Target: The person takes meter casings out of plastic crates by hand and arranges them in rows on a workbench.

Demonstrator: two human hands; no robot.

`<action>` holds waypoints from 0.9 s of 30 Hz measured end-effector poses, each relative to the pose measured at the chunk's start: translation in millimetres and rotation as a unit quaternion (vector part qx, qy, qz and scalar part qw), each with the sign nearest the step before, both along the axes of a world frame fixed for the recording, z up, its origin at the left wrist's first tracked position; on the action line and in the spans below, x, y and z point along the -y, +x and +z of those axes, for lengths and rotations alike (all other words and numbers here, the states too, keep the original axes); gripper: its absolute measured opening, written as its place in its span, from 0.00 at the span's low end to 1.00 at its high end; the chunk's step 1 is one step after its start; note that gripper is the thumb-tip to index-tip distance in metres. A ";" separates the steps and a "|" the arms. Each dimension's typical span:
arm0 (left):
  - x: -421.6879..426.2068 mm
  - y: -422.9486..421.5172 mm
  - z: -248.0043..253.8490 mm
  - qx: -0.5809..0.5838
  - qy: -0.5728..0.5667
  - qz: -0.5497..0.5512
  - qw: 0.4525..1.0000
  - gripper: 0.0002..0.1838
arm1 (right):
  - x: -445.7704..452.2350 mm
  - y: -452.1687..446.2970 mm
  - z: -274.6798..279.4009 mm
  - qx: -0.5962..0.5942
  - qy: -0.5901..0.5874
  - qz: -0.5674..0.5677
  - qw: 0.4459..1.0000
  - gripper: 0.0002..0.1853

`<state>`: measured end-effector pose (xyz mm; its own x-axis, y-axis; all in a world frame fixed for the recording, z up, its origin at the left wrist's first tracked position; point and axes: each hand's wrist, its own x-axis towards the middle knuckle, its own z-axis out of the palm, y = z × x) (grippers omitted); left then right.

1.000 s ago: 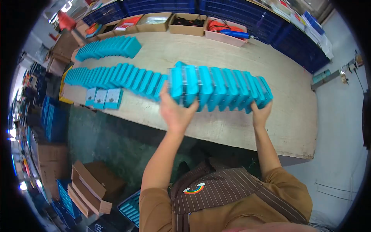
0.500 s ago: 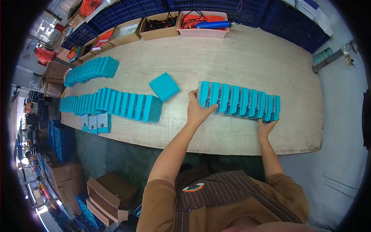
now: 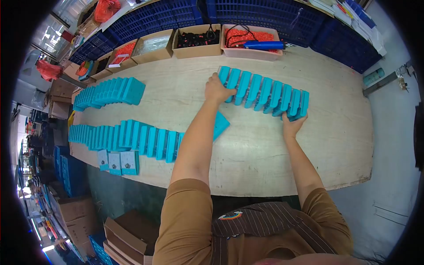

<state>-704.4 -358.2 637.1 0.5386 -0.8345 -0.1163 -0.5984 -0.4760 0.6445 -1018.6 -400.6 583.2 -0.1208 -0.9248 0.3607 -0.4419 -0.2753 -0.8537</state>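
A slanting row of teal plastic cases [image 3: 263,93] is squeezed end to end between my hands, over the right half of the table. My left hand [image 3: 216,89] is closed on the left end, thumb across the near side. At the right end, my right hand [image 3: 293,126] grips from below, its fingers partly hidden by the cases. A lone teal case [image 3: 221,125] lies partly behind my left forearm. Left of that forearm runs a long row of similar cases [image 3: 151,142], its right end covered by the arm.
Another teal row [image 3: 119,91] stands farther back on the left. Three pieces with pale faces [image 3: 129,161] lie near the front edge. A pink tub [image 3: 254,54] of red parts holds a blue screwdriver-like tool [image 3: 265,45]. Cardboard boxes [image 3: 196,51] and blue crates [image 3: 340,42] line the back.
Both hands have carried the row of cases away from me and slightly left. My left forearm now covers part of the lone case. The whole view has shifted somewhat.
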 end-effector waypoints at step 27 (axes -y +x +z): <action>-195.0 73.0 89.5 0.128 -0.232 0.013 0.964 0.38 | -9.7 151.3 18.9 -0.155 -0.013 0.307 0.939 0.40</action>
<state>-631.4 -163.1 726.6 0.5221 -0.7499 0.4062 -0.7574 -0.1888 0.6250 -867.3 -390.9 602.2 0.5459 -0.7770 0.3134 -0.4200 -0.5774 -0.7001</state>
